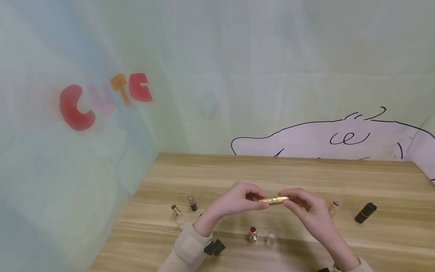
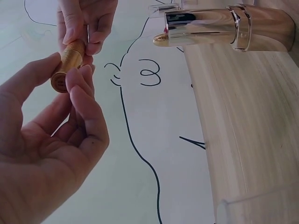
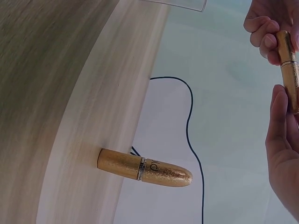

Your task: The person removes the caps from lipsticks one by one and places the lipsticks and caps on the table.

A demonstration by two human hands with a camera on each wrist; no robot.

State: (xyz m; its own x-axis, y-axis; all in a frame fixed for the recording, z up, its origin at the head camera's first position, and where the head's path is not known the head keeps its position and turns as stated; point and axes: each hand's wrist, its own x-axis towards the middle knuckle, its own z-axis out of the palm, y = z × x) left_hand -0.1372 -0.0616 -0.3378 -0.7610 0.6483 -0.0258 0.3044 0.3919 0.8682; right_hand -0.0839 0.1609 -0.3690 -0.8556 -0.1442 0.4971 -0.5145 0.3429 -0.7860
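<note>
A gold textured lipstick tube point(image 1: 273, 200) is held level above the table between both hands. My left hand point(image 1: 238, 200) pinches one end between thumb and fingers, and my right hand point(image 1: 309, 207) pinches the other. The left wrist view shows the round base of this gold tube point(image 2: 70, 63) facing the camera. Seen in the right wrist view, the tube point(image 3: 288, 70) has a thin seam round its middle, and its two halves meet there. A second gold tube point(image 3: 145, 168) with a rounded top stands capped on the table.
On the wooden table point(image 1: 204, 170), uncapped lipsticks stand at the left point(image 1: 192, 204) and front point(image 1: 252, 235). A clear cap point(image 1: 271, 238) is beside the front one. Black lipstick pieces point(image 1: 215, 248) lie by the left wrist; a black tube point(image 1: 365, 212) is at the right.
</note>
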